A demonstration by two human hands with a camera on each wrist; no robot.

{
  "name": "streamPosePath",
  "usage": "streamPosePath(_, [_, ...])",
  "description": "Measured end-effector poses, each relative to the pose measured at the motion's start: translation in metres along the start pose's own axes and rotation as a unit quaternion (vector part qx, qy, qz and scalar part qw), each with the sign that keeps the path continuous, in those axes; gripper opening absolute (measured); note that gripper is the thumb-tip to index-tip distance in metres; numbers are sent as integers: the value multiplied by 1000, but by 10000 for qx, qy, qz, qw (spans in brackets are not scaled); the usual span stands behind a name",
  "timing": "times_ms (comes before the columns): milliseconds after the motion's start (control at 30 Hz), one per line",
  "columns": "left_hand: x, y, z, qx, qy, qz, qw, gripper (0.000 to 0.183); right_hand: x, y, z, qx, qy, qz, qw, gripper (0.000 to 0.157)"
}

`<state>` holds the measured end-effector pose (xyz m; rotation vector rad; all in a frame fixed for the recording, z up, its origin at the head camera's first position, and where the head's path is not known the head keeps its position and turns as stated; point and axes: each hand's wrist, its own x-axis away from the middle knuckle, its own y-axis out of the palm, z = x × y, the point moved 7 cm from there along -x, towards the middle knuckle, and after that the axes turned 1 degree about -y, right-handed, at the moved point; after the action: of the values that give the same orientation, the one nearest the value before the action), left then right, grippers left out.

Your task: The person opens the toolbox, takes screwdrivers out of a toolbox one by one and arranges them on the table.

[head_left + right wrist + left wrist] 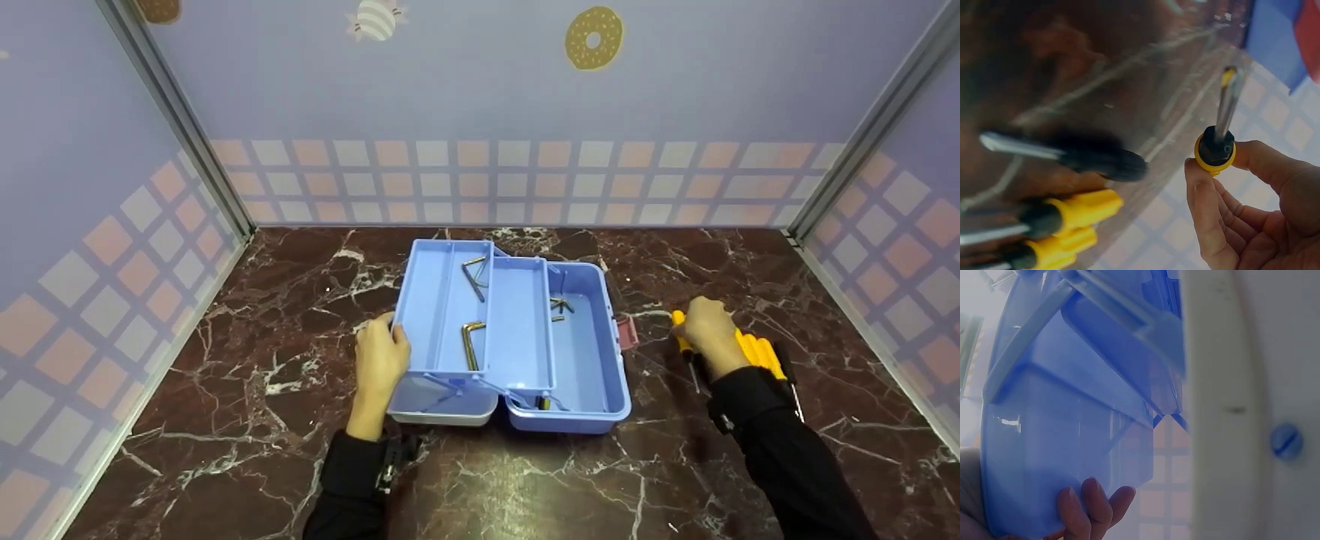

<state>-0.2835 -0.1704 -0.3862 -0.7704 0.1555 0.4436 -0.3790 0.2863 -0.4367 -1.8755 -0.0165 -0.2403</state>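
A blue toolbox stands unfolded on the table, its stepped trays spread to the left. At the outer left edge of the upper tray, my left hand grips the tray wall; its fingertips curl against the plastic in the left wrist view. Right of the box, my right hand pinches a yellow-and-black screwdriver by its handle, the shaft pointing away from the palm. L-shaped hex keys lie in the upper tray. Smaller metal pieces sit in the bottom compartment, partly hidden by the middle tray.
Beside my right hand lie more yellow-handled screwdrivers and a black-handled screwdriver. A pink latch sticks out from the box's right side. Patterned panels enclose the marble-look table at the back and sides.
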Motion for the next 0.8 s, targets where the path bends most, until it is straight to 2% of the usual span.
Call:
streamPosePath(233, [0,0,1,21,28,-58,10000,27,-1,13,6,62,-114,15,9999,30])
streamPosePath(500, [0,0,2,9,36,-88,10000,27,-2,26,12,76,91,-217,9997,33])
streamPosePath(800, [0,-1,1,-37,9,-27,10000,27,2,23,9,158,107,-21,9998,42])
